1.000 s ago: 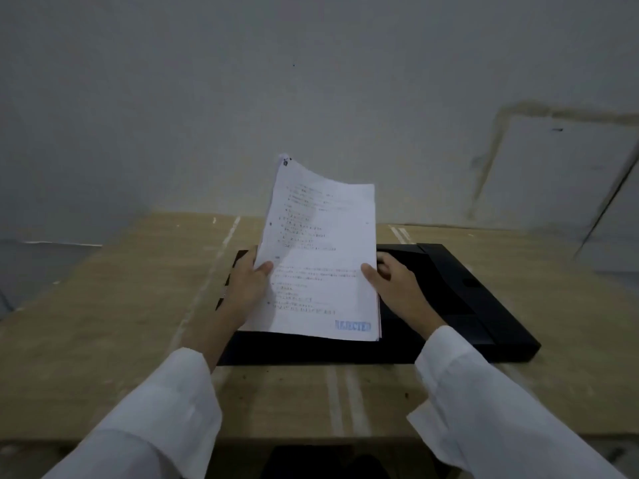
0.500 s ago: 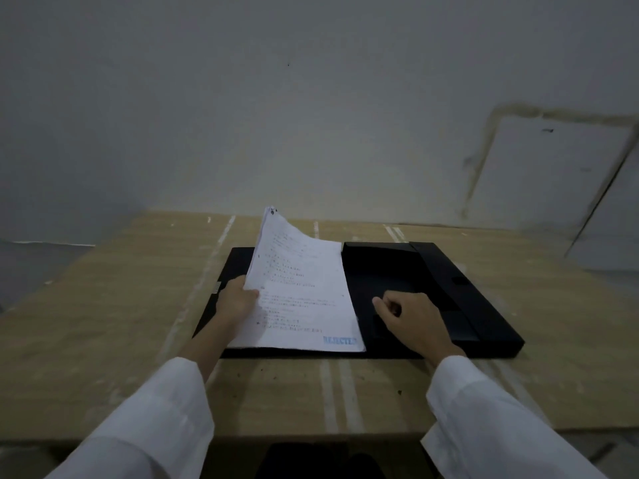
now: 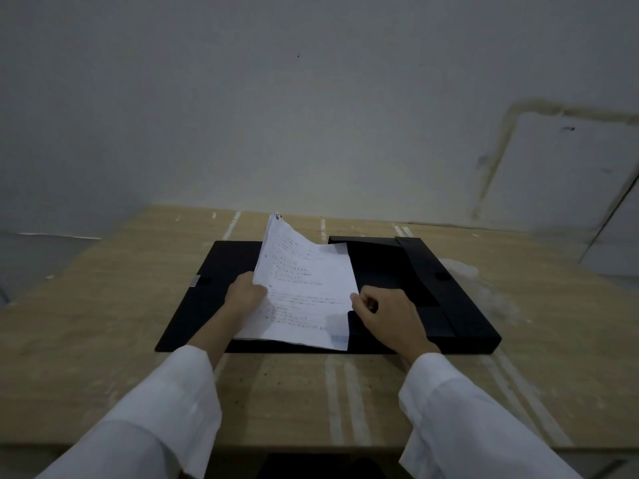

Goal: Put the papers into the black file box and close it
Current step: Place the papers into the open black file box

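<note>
papers (image 3: 307,288): many lines of small dark print on the top sheet, too small and blurry to read.
blue stamp (image 3: 339,338): a blue mark at the near right corner of the top sheet; its letters cannot be read.
small grey tag (image 3: 196,281): sits on the left edge of the black file box (image 3: 207,299); nothing on it can be read.

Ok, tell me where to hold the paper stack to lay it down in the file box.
Keep to the two long side edges near the bottom of the papers, left hand from the left, right hand from the right. The top corner already flops, so support on both sides should keep the sheets flat going into the black file box.
</note>
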